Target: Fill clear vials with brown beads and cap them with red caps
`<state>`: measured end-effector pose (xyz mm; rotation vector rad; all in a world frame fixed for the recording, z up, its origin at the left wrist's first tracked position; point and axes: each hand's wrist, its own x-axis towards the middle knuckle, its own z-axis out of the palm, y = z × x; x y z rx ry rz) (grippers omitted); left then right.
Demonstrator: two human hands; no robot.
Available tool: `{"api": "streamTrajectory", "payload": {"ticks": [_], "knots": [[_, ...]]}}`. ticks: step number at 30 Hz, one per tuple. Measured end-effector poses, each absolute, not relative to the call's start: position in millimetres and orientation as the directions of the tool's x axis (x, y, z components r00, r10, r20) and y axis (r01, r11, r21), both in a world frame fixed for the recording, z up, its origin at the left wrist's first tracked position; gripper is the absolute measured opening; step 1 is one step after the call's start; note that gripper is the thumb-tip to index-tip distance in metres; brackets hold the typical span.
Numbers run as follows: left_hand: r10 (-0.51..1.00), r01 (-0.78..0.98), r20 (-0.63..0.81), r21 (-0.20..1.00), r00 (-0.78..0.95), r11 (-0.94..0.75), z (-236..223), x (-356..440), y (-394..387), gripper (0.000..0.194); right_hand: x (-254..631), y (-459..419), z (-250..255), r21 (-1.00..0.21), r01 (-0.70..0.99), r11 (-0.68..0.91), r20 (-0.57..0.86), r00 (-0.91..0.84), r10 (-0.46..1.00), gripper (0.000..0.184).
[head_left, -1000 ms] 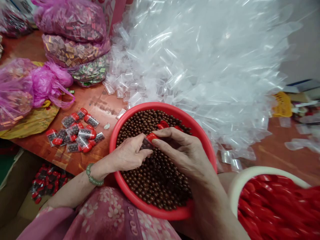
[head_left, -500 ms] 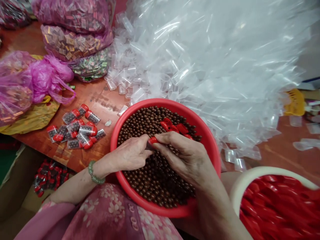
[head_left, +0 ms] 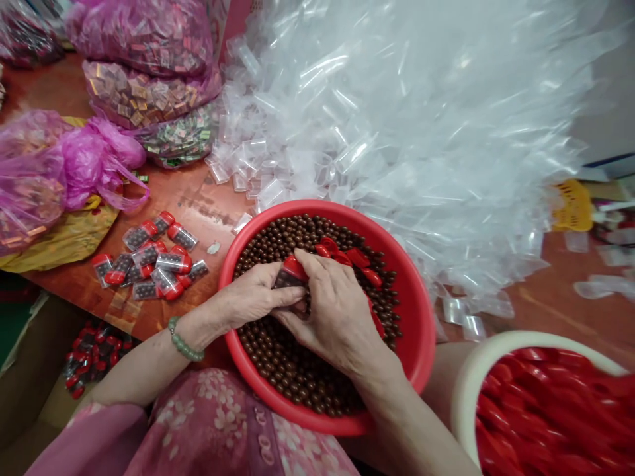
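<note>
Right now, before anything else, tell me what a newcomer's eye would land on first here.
The red plastic basin in the middle stands out first, filled with glossy brown balls, with the left hand and right hand gripping a small red-capped clear container above them. Beyond it, a huge heap of clear plastic sleeves fills the upper right. At the lower right, a white-rimmed tub brims with red caps.

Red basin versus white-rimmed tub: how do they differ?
The red basin holds brown beads; the white-rimmed tub holds red caps. The basin's rim is red, the tub's white. The basin lies nearly whole in view; the frame cuts off the tub. Both are round, open and well filled.
</note>
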<state>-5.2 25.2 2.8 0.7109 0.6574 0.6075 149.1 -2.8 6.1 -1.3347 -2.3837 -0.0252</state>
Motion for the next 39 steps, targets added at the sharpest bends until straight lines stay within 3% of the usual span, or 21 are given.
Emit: {"api": "streamTrajectory", "payload": {"ticks": [5, 14, 19, 22, 26, 31, 39], "knots": [[0.717, -0.291, -0.290, 0.769, 0.634, 0.569, 2.0, -5.7, 24.8, 0.039, 144.2, 0.7, 1.3, -0.162, 0.788, 0.594, 0.483, -0.462, 0.744, 0.063], [0.724, -0.318, -0.263, 0.767, 0.638, 0.558, 1.3, -6.4, 23.2, 0.037, 144.3, 1.4, 2.6, -0.185, 0.775, 0.605, 0.455, -0.478, 0.752, 0.061], [0.681, -0.389, -0.388, 0.602, 0.621, 0.697, -4.8, -3.5, 26.0, 0.048, 143.2, 1.4, 1.3, -0.293, 0.744, 0.601, 0.385, -0.484, 0.786, 0.071], [0.604, -0.371, -0.513, 0.489, 0.609, 0.790, -4.9, 0.4, 29.0, 0.055, 142.6, 0.3, -1.1, -0.324, 0.733, 0.598, 0.433, -0.447, 0.783, 0.078], [0.563, -0.376, -0.550, 0.422, 0.617, 0.825, 7.8, 8.9, 29.3, 0.042, 143.6, -0.1, 2.5, -0.312, 0.721, 0.619, 0.551, -0.394, 0.736, 0.071], [0.654, -0.434, -0.573, 0.489, 0.494, 0.757, 26.0, 21.5, 24.3, 0.032, 147.3, 0.5, 11.1, -0.230, 0.724, 0.650, 0.643, -0.388, 0.660, 0.064], [0.703, -0.345, -0.574, 0.615, 0.420, 0.709, 26.6, 27.1, 14.4, 0.033, 153.3, -6.4, 10.1, -0.158, 0.710, 0.687, 0.661, -0.441, 0.608, 0.067]]}}
